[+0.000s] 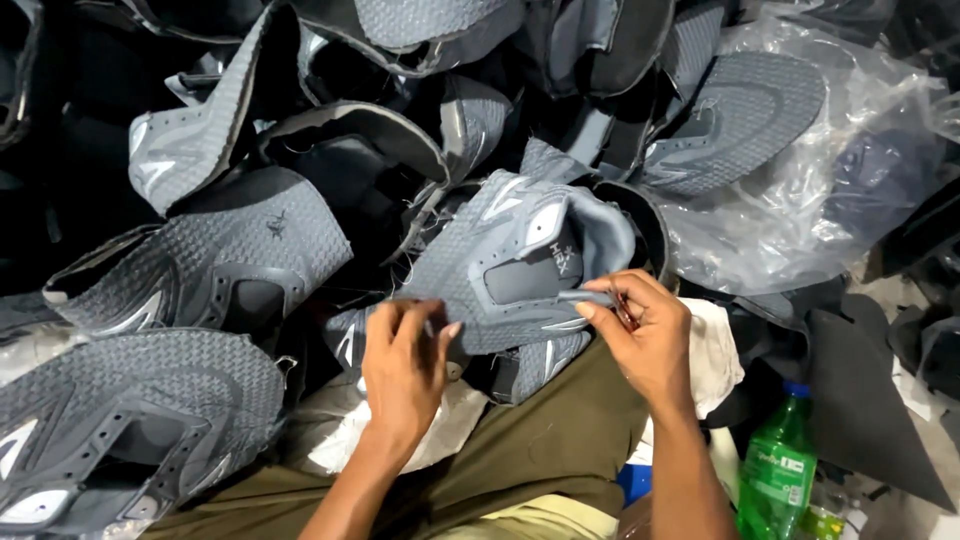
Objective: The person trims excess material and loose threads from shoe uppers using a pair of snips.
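Note:
A grey shoe upper with a textured knit face and a padded collar lies over my lap, in the middle of the head view. My left hand grips its lower left edge, fingers curled over the fabric. My right hand pinches the upper's right side near the eyelet panel, thumb and fingers closed on the material. A small dark tool or thread may sit in the right fingers, but I cannot make it out.
Several more grey shoe uppers are heaped around and behind. A clear plastic bag holds others at the right. A green plastic bottle stands lower right, beside a white cloth. My olive trousers fill the bottom centre.

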